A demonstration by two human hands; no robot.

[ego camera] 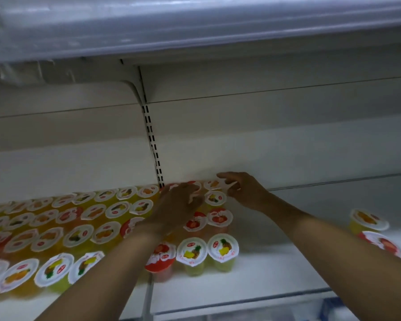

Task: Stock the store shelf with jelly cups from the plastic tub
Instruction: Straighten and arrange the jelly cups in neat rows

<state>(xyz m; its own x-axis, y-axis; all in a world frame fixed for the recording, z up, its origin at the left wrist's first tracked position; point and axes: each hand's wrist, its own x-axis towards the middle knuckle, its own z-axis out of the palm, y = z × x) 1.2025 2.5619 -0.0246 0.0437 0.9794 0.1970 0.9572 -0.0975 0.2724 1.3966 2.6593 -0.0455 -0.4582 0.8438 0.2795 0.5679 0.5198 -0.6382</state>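
Observation:
Several rows of jelly cups [83, 214] with white fruit-print lids fill the left part of the white shelf [276, 269]. Both arms reach to the back of the shelf. My left hand [174, 205] lies over cups in the back rows, its fingers spread and blurred, so its grip is unclear. My right hand [243, 191] pinches the lid edge of a back-row jelly cup [214, 184] by the rear wall. Two pineapple cups [222, 247] stand at the front of this column. The plastic tub is out of view.
Two loose jelly cups [369, 220] stand at the shelf's far right. A slotted upright [154, 147] splits the back wall. Another shelf [195, 26] hangs low overhead. The front rail [241, 302] runs along the shelf's near edge.

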